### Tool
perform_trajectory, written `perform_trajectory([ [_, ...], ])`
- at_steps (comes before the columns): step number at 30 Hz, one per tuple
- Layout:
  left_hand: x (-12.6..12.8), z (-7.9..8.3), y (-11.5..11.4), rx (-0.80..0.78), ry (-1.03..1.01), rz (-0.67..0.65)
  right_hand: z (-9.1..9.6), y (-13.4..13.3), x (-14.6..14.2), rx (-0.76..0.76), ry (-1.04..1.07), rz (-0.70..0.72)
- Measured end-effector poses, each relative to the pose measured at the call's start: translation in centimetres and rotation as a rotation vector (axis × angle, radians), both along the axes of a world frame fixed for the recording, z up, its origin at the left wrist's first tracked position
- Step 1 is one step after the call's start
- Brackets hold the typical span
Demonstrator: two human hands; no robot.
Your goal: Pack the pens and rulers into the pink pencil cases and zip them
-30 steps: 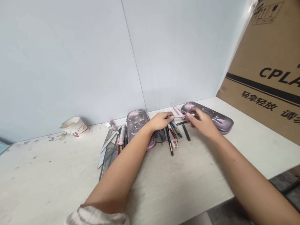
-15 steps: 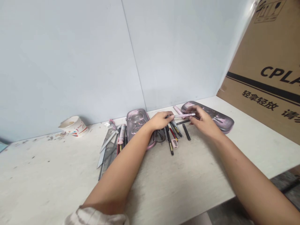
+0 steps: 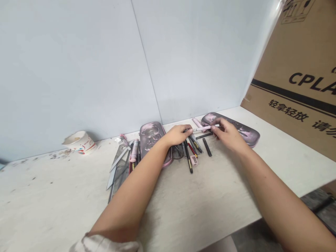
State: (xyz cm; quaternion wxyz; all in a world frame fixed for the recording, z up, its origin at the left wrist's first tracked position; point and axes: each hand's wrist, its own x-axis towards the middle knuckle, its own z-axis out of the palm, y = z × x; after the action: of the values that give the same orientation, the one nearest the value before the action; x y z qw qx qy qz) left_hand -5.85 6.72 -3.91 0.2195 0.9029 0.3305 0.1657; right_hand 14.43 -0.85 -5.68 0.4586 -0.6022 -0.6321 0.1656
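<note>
A slim pale pink pen (image 3: pixel 201 129) stretches level between my two hands. My left hand (image 3: pixel 180 135) pinches its left end, and the fingers of my right hand (image 3: pixel 226 134) are closed on its right end. Below them lie several dark pencils (image 3: pixel 188 159), a short black stick (image 3: pixel 207 147) and a small pink pencil sharpener (image 3: pixel 194 160). My left forearm partly covers a grey and pink pencil case (image 3: pixel 151 134). Behind my right hand rests a similar case (image 3: pixel 249 135), with a pink tube (image 3: pixel 196 122) at its left end.
Left of the nearer case are clear rulers (image 3: pixel 114 168) and a pink and white cylinder (image 3: pixel 134 150). A paper cup (image 3: pixel 83 144) stands farther left beside dark crumbs. A large cardboard box (image 3: pixel 296 87) borders the table's right side, and a pale wall (image 3: pixel 105 70) closes the back.
The pen's right end has tipped slightly upward, with both hands still on it. The whole view has shifted a little; the things on the table have stayed put.
</note>
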Motion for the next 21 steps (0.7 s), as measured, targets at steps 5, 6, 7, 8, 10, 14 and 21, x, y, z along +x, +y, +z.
perform_trajectory([
  [5,-0.2,0.0,-0.1,0.217,0.062,0.165,0.3,-0.2,0.7,0.158,-0.098,-0.178],
  [6,-0.3,0.2,-0.2,0.327,0.098,0.207,0.3,-0.2,0.7,0.196,-0.138,-0.203],
  [7,-0.4,0.5,-0.4,0.446,0.142,0.232,0.3,-0.3,0.8,0.228,-0.179,-0.212],
  [8,-0.5,0.8,-0.6,0.559,0.189,0.236,0.3,-0.3,0.7,0.253,-0.216,-0.209],
  [10,-0.6,1.4,-1.1,0.712,0.267,0.208,0.3,-0.4,0.5,0.282,-0.253,-0.184],
  [14,-0.2,2.2,-1.7,0.626,0.234,0.244,0.5,-0.6,-0.1,0.278,-0.119,-0.096],
  [21,1.3,1.8,-2.7,-0.163,-0.088,0.112,0.5,-0.5,-1.1,0.263,0.143,0.106],
])
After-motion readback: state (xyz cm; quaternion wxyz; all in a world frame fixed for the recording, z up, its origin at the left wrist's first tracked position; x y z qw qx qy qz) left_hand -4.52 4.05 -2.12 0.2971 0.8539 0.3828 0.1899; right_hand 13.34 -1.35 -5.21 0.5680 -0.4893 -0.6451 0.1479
